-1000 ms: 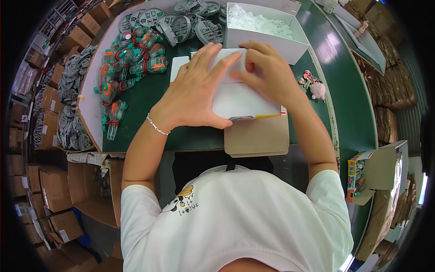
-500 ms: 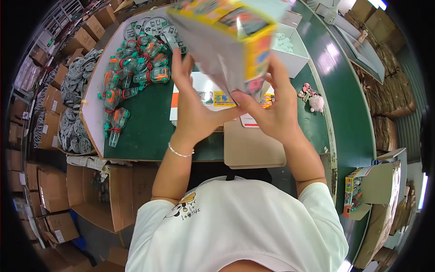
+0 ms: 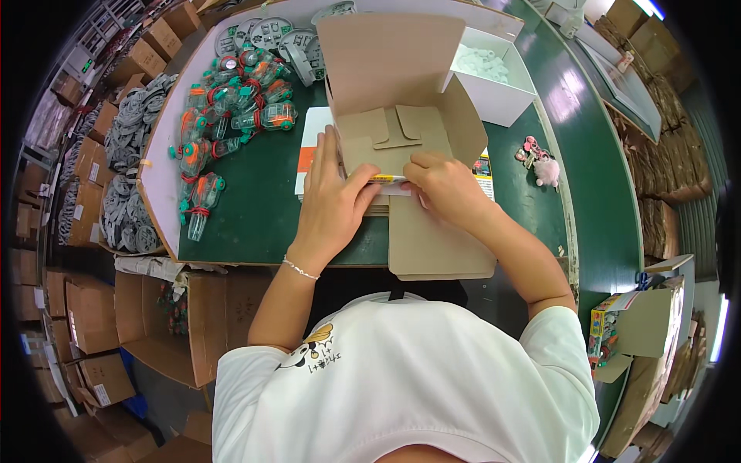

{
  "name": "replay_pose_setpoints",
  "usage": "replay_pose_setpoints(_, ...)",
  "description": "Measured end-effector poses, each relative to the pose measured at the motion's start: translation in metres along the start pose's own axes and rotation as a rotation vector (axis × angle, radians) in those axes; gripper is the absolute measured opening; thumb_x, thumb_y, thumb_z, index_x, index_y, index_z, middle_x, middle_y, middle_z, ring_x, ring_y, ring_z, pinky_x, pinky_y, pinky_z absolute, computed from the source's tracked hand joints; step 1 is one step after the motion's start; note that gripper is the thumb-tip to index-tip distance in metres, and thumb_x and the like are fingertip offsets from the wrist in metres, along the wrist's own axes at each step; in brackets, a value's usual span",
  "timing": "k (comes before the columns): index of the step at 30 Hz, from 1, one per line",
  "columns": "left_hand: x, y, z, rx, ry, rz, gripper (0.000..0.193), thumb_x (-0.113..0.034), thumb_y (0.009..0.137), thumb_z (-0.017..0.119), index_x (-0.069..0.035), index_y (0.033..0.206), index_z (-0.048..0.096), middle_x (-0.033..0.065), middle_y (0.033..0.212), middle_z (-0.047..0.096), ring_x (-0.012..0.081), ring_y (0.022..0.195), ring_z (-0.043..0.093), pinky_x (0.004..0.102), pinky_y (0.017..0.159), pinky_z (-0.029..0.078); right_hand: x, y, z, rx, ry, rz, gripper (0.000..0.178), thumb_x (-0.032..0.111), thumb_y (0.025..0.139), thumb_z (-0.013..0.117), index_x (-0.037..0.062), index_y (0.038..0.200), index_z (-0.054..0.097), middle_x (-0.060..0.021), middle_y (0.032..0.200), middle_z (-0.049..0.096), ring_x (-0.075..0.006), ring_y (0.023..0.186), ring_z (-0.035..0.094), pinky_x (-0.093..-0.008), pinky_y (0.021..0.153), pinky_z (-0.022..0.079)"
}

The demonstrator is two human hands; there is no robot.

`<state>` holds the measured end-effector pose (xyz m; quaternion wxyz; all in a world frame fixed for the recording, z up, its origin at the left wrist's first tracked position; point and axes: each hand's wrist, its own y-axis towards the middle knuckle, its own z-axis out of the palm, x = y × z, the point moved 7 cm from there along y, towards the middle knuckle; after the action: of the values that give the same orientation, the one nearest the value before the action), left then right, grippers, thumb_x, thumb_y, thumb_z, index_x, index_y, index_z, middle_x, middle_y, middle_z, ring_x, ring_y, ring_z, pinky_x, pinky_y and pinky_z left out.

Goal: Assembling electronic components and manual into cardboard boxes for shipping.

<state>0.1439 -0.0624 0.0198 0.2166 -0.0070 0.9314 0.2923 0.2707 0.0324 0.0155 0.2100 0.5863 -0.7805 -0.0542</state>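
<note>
An opened cardboard box (image 3: 467,127) with a plain brown inside stands in front of me, its large back panel raised and two bottom flaps showing inside. My left hand (image 3: 328,201) holds its near left corner, fingers along the outer left wall and thumb on the near edge. My right hand (image 3: 448,189) has curled fingers on the box's near edge, close to my left thumb. Beneath the box lies a stack of flat printed cardboard (image 3: 309,147). A brown flat cardboard panel (image 3: 440,243) juts over the table's near edge.
Clear bottle-like toys (image 3: 274,116) with green and orange parts pile up at left, grey round parts (image 3: 270,31) behind them. A white box (image 3: 498,100) of small white pieces stands back right, near a pink pompom keychain (image 3: 546,171). Open carton (image 3: 154,339) sits lower left.
The printed box has come down from the air onto the stack, and its brown inside now faces up with the panels spread. Both hands have moved to its near edge.
</note>
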Motion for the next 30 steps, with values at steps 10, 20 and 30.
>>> replay_pose_setpoints(10, 0.011, -0.004, 0.017, 0.027, -0.013, -0.123, 0.019, -0.018, 0.084, 0.073, -0.005, 0.090, 0.061, 0.0341, 0.140, 0.045, 0.0451, 0.108, 0.058, 0.0477, 0.087, 0.047, -0.002, -0.003, -0.004, 0.283, -0.289, 0.272, 0.016, 0.000, 0.076, 0.065, 0.0048, 0.090, 0.061, -0.0095, 0.084, 0.060, -0.0313, 0.083, 0.063, -0.0415, 0.068, 0.052)
replay_pose_setpoints(20, 0.012, 0.002, 0.013, 0.059, 0.017, -0.043, 0.024, -0.021, 0.083, 0.074, -0.004, 0.094, 0.061, 0.0337, 0.138, 0.047, 0.0434, 0.099, 0.061, 0.0468, 0.087, 0.047, 0.013, 0.008, 0.006, 0.005, -0.053, 0.090, 0.014, 0.006, 0.080, 0.065, 0.0050, 0.093, 0.061, -0.0103, 0.085, 0.060, -0.0328, 0.085, 0.063, -0.0436, 0.068, 0.051)
replay_pose_setpoints(30, 0.049, 0.068, -0.081, -0.161, -0.200, -0.134, 0.040, -0.025, 0.089, 0.073, -0.002, 0.119, 0.059, 0.0187, 0.124, 0.064, 0.0256, 0.113, 0.063, 0.0385, 0.098, 0.047, 0.028, 0.019, -0.086, -0.366, 0.044, 0.061, 0.017, 0.010, 0.088, 0.069, 0.0035, 0.103, 0.067, -0.0120, 0.107, 0.065, -0.0307, 0.100, 0.062, -0.0360, 0.086, 0.049)
